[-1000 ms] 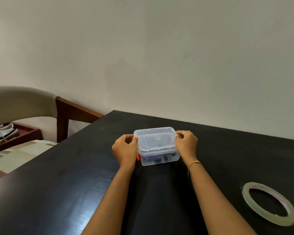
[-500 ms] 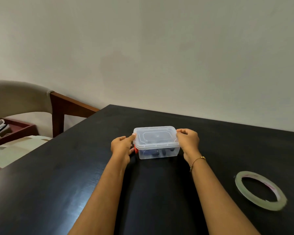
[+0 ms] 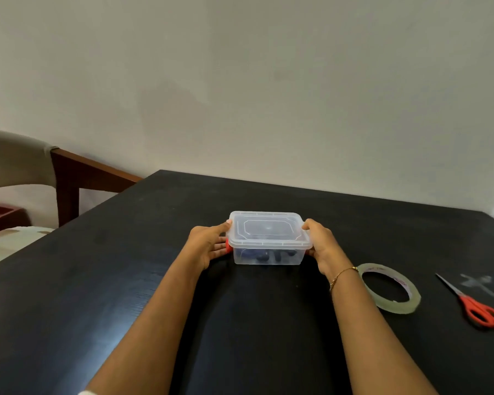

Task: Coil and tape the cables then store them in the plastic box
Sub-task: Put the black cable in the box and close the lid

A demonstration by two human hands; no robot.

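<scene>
Clear plastic box w/ snap lid (image 3: pixel 268 240) mid dark tabletop (image 3: pixel 97 280), dark cables (image 3: pixel 265 255) inside. Left hand (image 3: pixel 208 245) + right hand (image 3: pixel 321 243) fingers clasp box ends. Press lid corners evenly, check both latches seated.

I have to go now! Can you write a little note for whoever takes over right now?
Left hand and right hand hold the ends of the plastic box on the table.
The lid is on; dark cables show through its wall.
Tape and scissors lie to the right.
Left: check the lid is snapped shut, then let go.
</scene>
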